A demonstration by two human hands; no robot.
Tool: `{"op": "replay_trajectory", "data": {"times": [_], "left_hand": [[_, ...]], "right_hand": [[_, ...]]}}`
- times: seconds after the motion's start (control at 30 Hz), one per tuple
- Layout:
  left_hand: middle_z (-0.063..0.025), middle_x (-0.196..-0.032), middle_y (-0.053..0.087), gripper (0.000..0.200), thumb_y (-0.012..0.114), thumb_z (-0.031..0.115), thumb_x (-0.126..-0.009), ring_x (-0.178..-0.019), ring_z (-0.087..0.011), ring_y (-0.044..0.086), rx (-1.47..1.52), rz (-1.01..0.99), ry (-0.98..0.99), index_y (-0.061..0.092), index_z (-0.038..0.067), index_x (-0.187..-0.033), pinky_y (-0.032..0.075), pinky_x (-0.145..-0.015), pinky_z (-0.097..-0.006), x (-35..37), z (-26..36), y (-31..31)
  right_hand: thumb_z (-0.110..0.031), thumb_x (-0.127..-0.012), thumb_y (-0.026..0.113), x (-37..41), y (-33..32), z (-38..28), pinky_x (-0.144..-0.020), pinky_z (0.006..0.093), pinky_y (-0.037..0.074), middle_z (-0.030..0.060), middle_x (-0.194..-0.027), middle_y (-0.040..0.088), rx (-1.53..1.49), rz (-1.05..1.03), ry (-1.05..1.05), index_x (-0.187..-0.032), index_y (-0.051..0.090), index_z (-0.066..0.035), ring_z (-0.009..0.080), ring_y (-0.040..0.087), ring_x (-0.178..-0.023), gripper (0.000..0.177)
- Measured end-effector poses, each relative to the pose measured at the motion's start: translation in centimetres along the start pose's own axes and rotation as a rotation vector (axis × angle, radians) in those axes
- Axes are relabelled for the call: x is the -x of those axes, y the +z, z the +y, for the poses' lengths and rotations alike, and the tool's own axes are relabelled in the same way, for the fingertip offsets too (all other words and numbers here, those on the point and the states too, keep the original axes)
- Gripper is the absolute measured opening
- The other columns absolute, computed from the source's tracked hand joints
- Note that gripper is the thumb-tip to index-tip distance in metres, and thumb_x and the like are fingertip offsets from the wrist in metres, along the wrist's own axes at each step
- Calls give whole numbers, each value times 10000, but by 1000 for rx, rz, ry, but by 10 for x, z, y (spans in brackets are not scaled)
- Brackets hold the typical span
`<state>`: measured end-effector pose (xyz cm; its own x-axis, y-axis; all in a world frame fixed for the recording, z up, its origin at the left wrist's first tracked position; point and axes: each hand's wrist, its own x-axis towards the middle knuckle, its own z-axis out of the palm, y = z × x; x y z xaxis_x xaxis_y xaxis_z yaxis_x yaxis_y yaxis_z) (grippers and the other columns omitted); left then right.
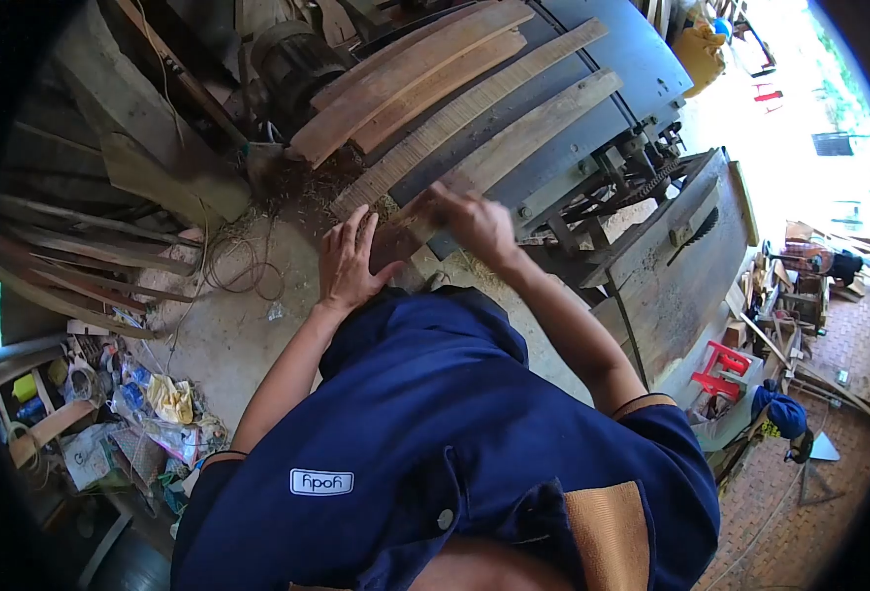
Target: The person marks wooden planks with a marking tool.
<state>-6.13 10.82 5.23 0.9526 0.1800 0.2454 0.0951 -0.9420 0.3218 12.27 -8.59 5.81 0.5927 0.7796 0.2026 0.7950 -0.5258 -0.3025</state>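
My left hand [352,264] lies with its fingers spread and thumb out at the near end of the curved wooden pieces, beside a short brown piece of wood [395,236]. My right hand [482,231] is closed and blurred by motion just right of that piece; what its fingers hold cannot be made out. Beyond my hands, a pale curved board [538,133] and a curved piece with fine cross lines [474,108] lie on a blue-grey machine table [642,59]. Several reddish-brown curved boards [415,74] lie farther left.
A wooden saw table with a toothed circular blade [697,227] stands to the right. Red plastic stools [722,366] lie near it. At left are stacked curved timbers [90,246], a coil of cord [246,268] on the concrete floor and a heap of bags [159,399].
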Motion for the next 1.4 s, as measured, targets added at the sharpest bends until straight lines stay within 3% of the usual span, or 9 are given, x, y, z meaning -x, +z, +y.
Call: {"op": "replay_trajectory", "data": {"times": [0.27, 0.4, 0.47, 0.53, 0.6, 0.83, 0.93, 1.07, 1.4], "left_hand": [[-108, -1395, 474, 770, 714, 567, -850, -1195, -312, 516, 63, -17, 14, 518, 81, -1415, 438, -987, -410, 17, -15, -21], [-130, -1230, 525, 507, 630, 469, -948, -1041, -305, 606, 215, 94, -129, 571, 103, -1294, 515, -848, -390, 40, -34, -15], [-158, -1167, 540, 512, 602, 495, -968, -927, -306, 648, 435, -83, -449, 573, 102, -1295, 524, -826, -383, 48, -42, -15], [-157, -1135, 583, 575, 599, 525, -975, -825, -254, 685, 582, -170, -484, 564, 56, -1305, 549, -771, -360, 57, -57, -7], [-159, -1149, 629, 673, 624, 543, -963, -824, -204, 698, 1145, -546, -818, 535, -21, -1320, 570, -746, -331, 58, -59, -8], [-86, -853, 718, 447, 776, 387, -899, -733, -176, 723, 1405, -577, -883, 694, -30, -1038, 610, -713, -318, 55, -45, -9], [-100, -870, 725, 442, 775, 376, -899, -730, -174, 720, 1387, -596, -886, 691, -34, -1044, 613, -714, -314, 54, -46, -9], [-100, -859, 724, 427, 775, 358, -900, -719, -172, 717, 1424, -503, -853, 691, -34, -1049, 614, -708, -312, 50, -53, -5], [-121, -883, 709, 467, 800, 370, -873, -707, -192, 719, 1452, -521, -923, 664, -45, -1040, 636, -704, -342, 43, -52, -11]], "right_hand": [[-168, -977, 536, -10, -32, 35, -568, 427, 584, 159, -852, 705, 51, -27, 259, -1319, 654, -240, 330, 715, -684, 369], [-118, -895, 592, 20, -4, -20, -525, 419, 565, 109, -815, 685, -85, -8, 24, -1347, 645, -269, 305, 694, -638, 479], [-127, -900, 591, 22, -10, -39, -523, 414, 563, 111, -822, 682, -21, -128, -20, -1348, 642, -269, 310, 690, -632, 473], [-145, -927, 574, 13, -14, -15, -550, 424, 566, 110, -827, 686, -79, -64, 26, -1356, 636, -272, 310, 693, -657, 452], [-173, -964, 563, 0, -24, 11, -597, 464, 566, 129, -819, 683, -66, 70, 171, -1328, 662, -253, 326, 691, -666, 385], [-114, -923, 588, 28, -8, -33, -554, 425, 559, 82, -752, 637, -46, -38, 55, -1350, 649, -281, 280, 675, -626, 462], [-116, -926, 575, 26, -8, -38, -541, 405, 568, 73, -766, 653, -59, -136, -34, -1335, 656, -281, 264, 682, -631, 449], [-161, -973, 566, -4, -33, 12, -548, 433, 564, 133, -816, 683, 40, 8, 288, -1321, 667, -237, 327, 680, -635, 371], [-142, -923, 605, 12, -19, -29, -521, 413, 543, 85, -748, 616, -63, -99, -32, -1379, 613, -284, 291, 667, -622, 478]]}}
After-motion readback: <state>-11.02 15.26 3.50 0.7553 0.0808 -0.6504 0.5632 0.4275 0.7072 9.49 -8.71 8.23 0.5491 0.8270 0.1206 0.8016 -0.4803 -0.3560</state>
